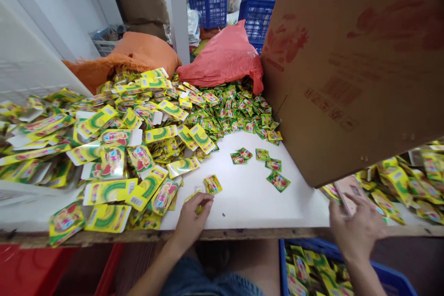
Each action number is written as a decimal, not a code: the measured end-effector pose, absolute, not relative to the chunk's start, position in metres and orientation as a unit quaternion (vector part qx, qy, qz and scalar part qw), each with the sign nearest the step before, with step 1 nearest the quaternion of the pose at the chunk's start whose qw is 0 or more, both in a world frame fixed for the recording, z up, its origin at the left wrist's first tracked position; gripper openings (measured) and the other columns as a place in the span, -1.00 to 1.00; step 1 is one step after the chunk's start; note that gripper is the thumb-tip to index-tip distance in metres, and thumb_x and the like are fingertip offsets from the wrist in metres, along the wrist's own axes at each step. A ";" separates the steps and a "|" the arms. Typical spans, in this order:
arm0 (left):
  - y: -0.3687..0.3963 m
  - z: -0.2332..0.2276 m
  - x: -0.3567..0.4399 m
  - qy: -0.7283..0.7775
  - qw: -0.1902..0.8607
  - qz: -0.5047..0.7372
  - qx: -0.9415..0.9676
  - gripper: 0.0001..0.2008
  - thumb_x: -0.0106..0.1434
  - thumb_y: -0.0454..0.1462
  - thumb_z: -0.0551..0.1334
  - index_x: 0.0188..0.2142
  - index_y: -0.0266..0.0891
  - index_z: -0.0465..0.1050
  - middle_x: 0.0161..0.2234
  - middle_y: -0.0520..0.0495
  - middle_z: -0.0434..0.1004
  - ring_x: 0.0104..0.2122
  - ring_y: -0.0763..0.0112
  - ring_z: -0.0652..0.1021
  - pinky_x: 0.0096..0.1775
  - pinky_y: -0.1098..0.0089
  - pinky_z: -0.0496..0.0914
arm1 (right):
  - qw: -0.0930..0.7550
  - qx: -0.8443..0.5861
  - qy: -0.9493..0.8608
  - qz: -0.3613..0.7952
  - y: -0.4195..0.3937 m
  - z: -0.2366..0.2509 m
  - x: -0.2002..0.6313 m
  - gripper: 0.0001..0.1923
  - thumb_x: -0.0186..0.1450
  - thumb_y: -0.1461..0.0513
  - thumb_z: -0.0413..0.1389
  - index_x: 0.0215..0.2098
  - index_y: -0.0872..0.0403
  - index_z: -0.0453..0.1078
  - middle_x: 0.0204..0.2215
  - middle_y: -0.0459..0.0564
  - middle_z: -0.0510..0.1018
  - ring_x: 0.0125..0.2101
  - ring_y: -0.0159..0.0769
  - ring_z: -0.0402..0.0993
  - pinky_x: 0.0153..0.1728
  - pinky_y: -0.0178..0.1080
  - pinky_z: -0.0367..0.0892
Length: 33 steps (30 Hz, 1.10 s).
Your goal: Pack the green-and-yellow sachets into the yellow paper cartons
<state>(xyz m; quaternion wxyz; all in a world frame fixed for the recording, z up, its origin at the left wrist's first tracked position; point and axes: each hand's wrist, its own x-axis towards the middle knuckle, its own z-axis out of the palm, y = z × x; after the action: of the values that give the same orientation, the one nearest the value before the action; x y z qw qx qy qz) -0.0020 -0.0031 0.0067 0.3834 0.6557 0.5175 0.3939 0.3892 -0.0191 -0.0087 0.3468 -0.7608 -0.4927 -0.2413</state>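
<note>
My left hand (pixel 193 216) rests at the table's front edge, its fingers closed on a small yellow sachet (pixel 199 209) that they partly cover. Just beyond the fingertips lies another yellow sachet (pixel 212 184). On the right, my right hand (pixel 357 226) has thumb and fingers around a flat pink phone (pixel 348 192) beside the cardboard carton's lower edge. Several green sachets (pixel 278 181) lie loose on the white tabletop (pixel 243 203) between the hands. Flat yellow-green small boxes (pixel 111 191), some with flaps out, are heaped left of my left hand.
A big cardboard carton (pixel 333 83) stands tilted at the right. Behind, an orange sack (pixel 149 51) and a red sack (pixel 225 58) spill boxes and sachets. More packets (pixel 398 180) lie far right. A blue crate (pixel 391 277) of packets sits below the table edge.
</note>
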 end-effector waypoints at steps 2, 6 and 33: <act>0.002 0.008 -0.005 0.511 0.355 0.388 0.680 -0.81 0.25 -0.27 0.07 -0.23 -0.18 0.43 -0.27 -0.06 0.51 -0.23 0.34 0.49 -0.16 0.36 0.35 | 0.378 -0.722 -0.541 -0.207 -0.018 -0.006 0.364 -0.59 0.19 0.10 0.00 -0.09 0.18 0.32 -0.15 0.22 0.39 -0.05 0.02 0.27 -0.05 0.03 0.14; 0.030 0.011 -0.020 0.535 0.206 0.337 0.747 -0.76 0.23 -0.28 0.07 -0.12 -0.19 0.37 -0.15 -0.12 0.45 -0.10 0.25 0.42 -0.04 0.25 0.29 | 0.383 -0.670 -0.625 -0.118 -0.009 -0.007 0.309 -0.70 0.22 0.13 -0.01 -0.16 0.11 0.35 -0.15 0.14 0.39 -0.09 -0.07 0.29 -0.06 0.00 0.13; 0.035 0.000 -0.038 0.471 0.500 0.511 0.517 -0.53 0.15 -0.15 0.16 0.04 -0.16 0.12 -0.10 -0.12 0.41 -0.11 0.27 0.45 -0.09 0.27 0.34 | 0.393 -0.655 -0.603 0.231 0.039 -0.012 0.249 -0.64 0.26 0.10 -0.10 -0.06 0.09 0.25 -0.25 0.05 0.50 -0.33 -0.26 0.42 -0.33 -0.26 0.31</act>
<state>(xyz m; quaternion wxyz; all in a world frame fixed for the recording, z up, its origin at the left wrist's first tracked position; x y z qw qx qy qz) -0.0377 0.0352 0.0002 0.5000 0.5167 0.4714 0.5107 0.2494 0.0386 -0.0121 0.3931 -0.6549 -0.6026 0.2313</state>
